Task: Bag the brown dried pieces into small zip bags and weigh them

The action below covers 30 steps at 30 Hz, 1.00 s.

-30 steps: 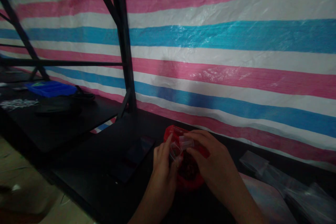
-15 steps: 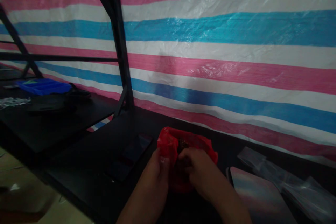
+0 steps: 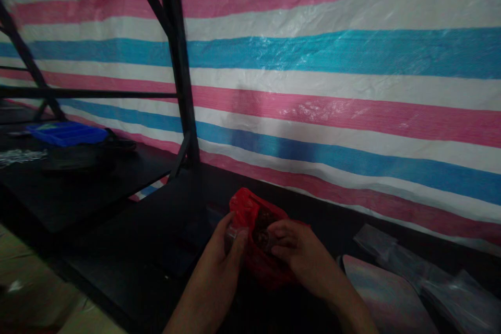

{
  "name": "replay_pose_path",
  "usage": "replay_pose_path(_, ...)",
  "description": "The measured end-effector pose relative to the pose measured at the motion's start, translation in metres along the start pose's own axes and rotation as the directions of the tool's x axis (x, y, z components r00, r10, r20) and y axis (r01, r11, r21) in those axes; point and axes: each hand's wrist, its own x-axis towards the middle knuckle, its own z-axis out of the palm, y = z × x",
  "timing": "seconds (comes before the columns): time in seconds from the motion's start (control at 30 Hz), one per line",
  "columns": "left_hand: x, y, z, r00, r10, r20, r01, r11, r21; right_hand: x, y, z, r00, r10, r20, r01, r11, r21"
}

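Observation:
A crumpled red plastic bag lies on the black table, its mouth open toward me. Small dark brown pieces show inside, too dim to name. My left hand is at the bag's left side, thumb and fingers closed round a small clear plastic thing against the red film. The fingers of my right hand are bent together at the bag's mouth, over the dark pieces. What those fingertips hold, if anything, is hidden.
A dark phone lies left of my hands. On the right are a flat shiny device and clear plastic bags. A blue tray sits on the far-left table. A black post rises before a striped sheet.
The bag's right side has sunk and folded lower. My right hand has drawn slightly back from inside the bag toward its mouth. My left hand has shifted a little left.

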Motion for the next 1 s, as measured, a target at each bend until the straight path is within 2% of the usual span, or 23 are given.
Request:
replay_pose_path(0.07, 0.0, 0.001, -0.001, 0.998, 0.063, -0.026, -0.06, 0.992, 0.11, 0.001, 0.002, -0.005, 0.999, -0.019, -0.034, 0.02, 0.999, 0.035)
replay_pose_path(0.17, 0.001, -0.001, 0.0, 0.972, 0.224, -0.077, -0.193, 0.937, 0.292, 0.0, -0.004, -0.015, 0.997, -0.071, -0.035, 0.074, 0.994, 0.085)
replay_pose_path(0.3, 0.003, -0.015, 0.009, 0.934, 0.353, 0.052, -0.35, 0.877, 0.33, -0.009, -0.025, -0.02, 0.99, -0.138, -0.041, 0.142, 0.982, 0.125)
replay_pose_path(0.43, 0.008, -0.03, 0.016, 0.896, 0.418, 0.152, -0.444, 0.82, 0.361, -0.018, -0.042, -0.012, 0.988, -0.144, -0.048, 0.143, 0.99, -0.01)
replay_pose_path(0.57, 0.015, -0.039, 0.018, 0.896, 0.412, 0.163, -0.44, 0.778, 0.449, -0.021, -0.052, -0.002, 0.945, -0.309, -0.103, 0.276, 0.927, -0.252)
replay_pose_path(0.63, 0.018, -0.041, 0.02, 0.906, 0.397, 0.149, -0.417, 0.772, 0.479, -0.021, -0.053, 0.001, 0.925, -0.366, -0.1, 0.324, 0.898, -0.296)
replay_pose_path(0.8, 0.018, -0.044, 0.022, 0.908, 0.398, 0.13, -0.412, 0.795, 0.445, -0.02, -0.052, 0.002, 0.906, -0.414, -0.091, 0.368, 0.874, -0.318)
replay_pose_path(1.0, 0.012, -0.038, 0.023, 0.9, 0.413, 0.136, -0.431, 0.807, 0.403, -0.019, -0.056, 0.0, 0.919, -0.373, -0.127, 0.33, 0.904, -0.273)
